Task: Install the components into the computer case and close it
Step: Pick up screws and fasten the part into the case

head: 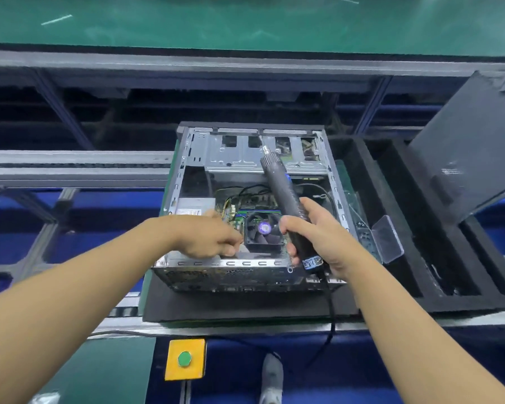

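While your right hand is wrapped round the lower grip of the electric screwdriver, the tool slants up and away from you, and its bit reaches over the drive cage at the far end of the computer case. The case lies open on its side on a black foam mat near the worktop's front edge. Inside it, the CPU fan faces up between your two hands. Your left hand hangs over the case's near left corner with its fingers drawn together; whether they pinch anything cannot be made out. The side panel leans upright at the right, behind a black foam tray.
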